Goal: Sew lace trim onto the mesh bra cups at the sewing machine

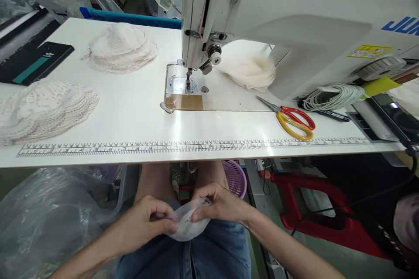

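Left hand (149, 220) and right hand (221, 204) grip opposite sides of a thin white cloth (189, 229) over denim shorts (219, 248), in front of the table (131, 115). Along the table's near edge runs a ruler (190, 146); beyond it lie red-and-yellow scissors (279, 109) and a white stack (49, 109), then the sewing machine (281, 22) and a second stack (121, 49).

White tabletop (131, 117), measuring scale (163, 147) running along front edge. Sewing machine (294, 22) fills center to right. Pale lacy pile (49, 107) by front-left corner; second pale pile (121, 48) near back edge, left of machine. Flat black item with green stripe (42, 63) at left edge. Cream fabric pile (250, 69) under machine arm. Toward right edge: red-and-yellow-handled scissors (279, 109), coiled pale cord (330, 98), slim black tool (334, 115).
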`<state>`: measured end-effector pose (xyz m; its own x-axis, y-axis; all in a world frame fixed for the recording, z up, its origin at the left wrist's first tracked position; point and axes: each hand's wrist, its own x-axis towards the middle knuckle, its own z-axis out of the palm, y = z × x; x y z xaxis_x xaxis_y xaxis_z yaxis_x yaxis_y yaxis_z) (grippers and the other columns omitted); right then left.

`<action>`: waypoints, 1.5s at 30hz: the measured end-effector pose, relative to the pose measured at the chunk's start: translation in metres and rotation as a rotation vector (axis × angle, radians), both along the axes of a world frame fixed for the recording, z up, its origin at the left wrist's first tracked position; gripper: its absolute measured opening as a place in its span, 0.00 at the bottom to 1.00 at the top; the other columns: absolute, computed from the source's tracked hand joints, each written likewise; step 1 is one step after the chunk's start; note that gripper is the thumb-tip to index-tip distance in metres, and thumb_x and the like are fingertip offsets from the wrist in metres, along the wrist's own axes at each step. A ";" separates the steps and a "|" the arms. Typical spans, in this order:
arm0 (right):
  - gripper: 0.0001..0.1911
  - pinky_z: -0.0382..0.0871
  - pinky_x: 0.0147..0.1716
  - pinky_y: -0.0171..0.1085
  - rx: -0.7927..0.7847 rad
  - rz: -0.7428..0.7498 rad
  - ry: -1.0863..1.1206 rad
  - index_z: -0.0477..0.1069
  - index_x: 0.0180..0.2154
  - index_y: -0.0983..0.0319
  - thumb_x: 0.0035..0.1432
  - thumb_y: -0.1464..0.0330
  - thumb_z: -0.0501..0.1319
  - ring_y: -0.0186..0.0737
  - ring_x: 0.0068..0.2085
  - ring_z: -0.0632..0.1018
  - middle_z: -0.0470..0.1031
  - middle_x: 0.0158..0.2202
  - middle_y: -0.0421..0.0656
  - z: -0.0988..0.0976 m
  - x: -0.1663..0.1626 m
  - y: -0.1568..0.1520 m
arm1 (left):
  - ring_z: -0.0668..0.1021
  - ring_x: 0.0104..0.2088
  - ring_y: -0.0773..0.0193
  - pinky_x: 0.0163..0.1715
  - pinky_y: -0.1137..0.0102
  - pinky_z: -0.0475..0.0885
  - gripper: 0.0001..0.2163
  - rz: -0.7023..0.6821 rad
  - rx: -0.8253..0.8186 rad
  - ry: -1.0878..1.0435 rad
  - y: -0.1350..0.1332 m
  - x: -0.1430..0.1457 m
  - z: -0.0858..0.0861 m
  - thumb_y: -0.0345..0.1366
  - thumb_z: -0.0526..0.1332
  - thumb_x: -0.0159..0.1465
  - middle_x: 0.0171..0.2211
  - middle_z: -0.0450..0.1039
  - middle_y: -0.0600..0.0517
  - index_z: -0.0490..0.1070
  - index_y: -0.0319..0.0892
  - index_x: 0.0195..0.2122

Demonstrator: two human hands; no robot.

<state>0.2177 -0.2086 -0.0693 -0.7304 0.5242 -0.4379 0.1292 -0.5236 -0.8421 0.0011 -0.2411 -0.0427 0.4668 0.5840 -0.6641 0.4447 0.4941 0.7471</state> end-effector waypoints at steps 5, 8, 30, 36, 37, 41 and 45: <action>0.14 0.66 0.30 0.30 -0.028 -0.021 -0.023 0.76 0.29 0.65 0.42 0.62 0.71 0.31 0.28 0.73 0.74 0.26 0.38 -0.010 0.015 0.003 | 0.68 0.21 0.68 0.23 0.76 0.58 0.09 -0.010 -0.058 -0.006 0.001 -0.006 0.002 0.38 0.61 0.56 0.20 0.72 0.55 0.79 0.40 0.28; 0.14 0.67 0.30 0.31 -0.063 -0.018 -0.023 0.76 0.29 0.65 0.42 0.61 0.71 0.33 0.29 0.74 0.74 0.26 0.39 -0.011 0.018 0.004 | 0.69 0.22 0.68 0.24 0.76 0.60 0.09 -0.019 -0.084 -0.060 0.004 -0.005 0.007 0.38 0.61 0.57 0.20 0.73 0.54 0.80 0.41 0.29; 0.13 0.66 0.29 0.30 -0.114 -0.059 -0.039 0.75 0.26 0.66 0.40 0.64 0.72 0.30 0.27 0.73 0.74 0.24 0.38 -0.009 0.021 0.003 | 0.73 0.25 0.66 0.25 0.77 0.61 0.06 0.087 -0.157 -0.111 -0.001 0.001 -0.004 0.30 0.63 0.50 0.22 0.76 0.56 0.78 0.39 0.29; 0.12 0.67 0.30 0.30 -0.118 -0.046 -0.021 0.75 0.27 0.65 0.40 0.65 0.72 0.31 0.27 0.74 0.74 0.24 0.38 -0.008 0.021 0.003 | 0.75 0.29 0.65 0.30 0.77 0.65 0.04 0.119 -0.121 -0.122 0.001 0.003 0.003 0.28 0.63 0.49 0.25 0.76 0.56 0.76 0.39 0.27; 0.12 0.67 0.30 0.30 -0.118 -0.045 -0.016 0.75 0.27 0.65 0.40 0.66 0.72 0.31 0.28 0.74 0.74 0.25 0.38 -0.008 0.021 0.003 | 0.75 0.30 0.64 0.30 0.77 0.66 0.04 0.110 -0.108 -0.110 0.002 0.003 0.005 0.28 0.63 0.49 0.26 0.76 0.55 0.76 0.39 0.27; 0.11 0.67 0.29 0.30 -0.110 -0.056 -0.002 0.75 0.27 0.65 0.40 0.67 0.72 0.31 0.28 0.74 0.74 0.25 0.38 -0.007 0.020 0.003 | 0.75 0.31 0.64 0.31 0.76 0.66 0.04 0.081 -0.078 -0.103 0.004 0.001 0.007 0.28 0.64 0.50 0.27 0.75 0.55 0.75 0.39 0.28; 0.12 0.67 0.30 0.30 -0.103 -0.052 0.000 0.75 0.27 0.66 0.40 0.66 0.72 0.31 0.28 0.74 0.75 0.25 0.39 -0.006 0.017 0.003 | 0.73 0.31 0.63 0.29 0.76 0.63 0.07 0.049 -0.096 -0.146 0.001 0.000 0.002 0.32 0.66 0.50 0.27 0.73 0.55 0.77 0.39 0.32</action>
